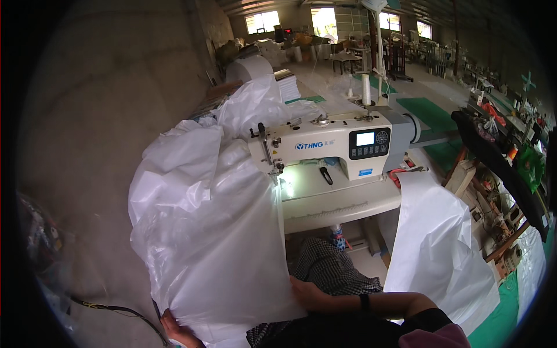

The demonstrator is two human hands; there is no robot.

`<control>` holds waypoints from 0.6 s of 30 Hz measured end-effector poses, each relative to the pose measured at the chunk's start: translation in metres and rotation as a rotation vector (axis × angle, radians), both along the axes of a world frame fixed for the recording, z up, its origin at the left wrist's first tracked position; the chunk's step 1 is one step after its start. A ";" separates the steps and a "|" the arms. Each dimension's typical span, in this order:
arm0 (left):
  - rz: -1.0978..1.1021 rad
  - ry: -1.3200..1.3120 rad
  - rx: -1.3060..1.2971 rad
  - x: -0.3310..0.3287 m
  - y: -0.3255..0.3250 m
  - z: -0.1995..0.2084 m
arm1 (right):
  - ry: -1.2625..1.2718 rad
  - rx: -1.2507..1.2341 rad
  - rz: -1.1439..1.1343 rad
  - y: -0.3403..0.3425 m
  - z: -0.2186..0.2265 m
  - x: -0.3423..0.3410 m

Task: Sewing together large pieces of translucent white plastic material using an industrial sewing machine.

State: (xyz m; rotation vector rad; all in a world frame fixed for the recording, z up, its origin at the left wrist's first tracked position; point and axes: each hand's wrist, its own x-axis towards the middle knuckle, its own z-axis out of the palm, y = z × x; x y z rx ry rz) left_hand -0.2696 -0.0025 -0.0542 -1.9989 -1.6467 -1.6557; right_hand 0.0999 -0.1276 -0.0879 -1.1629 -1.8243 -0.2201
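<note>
Nearest, the left hand [177,329] looks closed on the low left edge of a big, thin, shiny white plastic-like sheet [232,249], and the right hand [308,294] touches its low right edge. The right fingertips are tucked out of sight, so I cannot tell if that hand is closed. The sheet spreads between the two hands: from the left hand it goes off from 12 to 2 o'clock, and from the right hand from 9 to almost 12. Its long way runs away from the body. The right edge is fairly straight and goes up to the needle end [278,169] of a white and grey sewing machine [325,136]. That end is between 11 and 12 o'clock from the right hand and near 1 o'clock from the left, so the right hand is nearer. The light there is too bright to show if the sheet is under the needle. A black-and-white checked cloth [331,268] is just past the right hand. At 2 o'clock another white sheet [435,243] hangs off the pale, smooth counter [348,204]. Farther, at 12, lie small black snips [326,176], and past the machine stands a tall white thread cone [366,90].
</note>
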 end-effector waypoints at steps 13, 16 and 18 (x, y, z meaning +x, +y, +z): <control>-0.293 -0.507 -0.019 0.069 0.060 0.002 | 0.219 -0.826 -0.335 0.051 -0.005 0.023; -0.350 -0.609 -0.021 0.075 0.080 0.000 | 0.100 -0.818 -0.404 0.060 0.010 0.033; -0.337 -0.504 -0.038 0.078 0.095 -0.006 | -0.010 -0.759 -0.441 0.072 0.017 0.040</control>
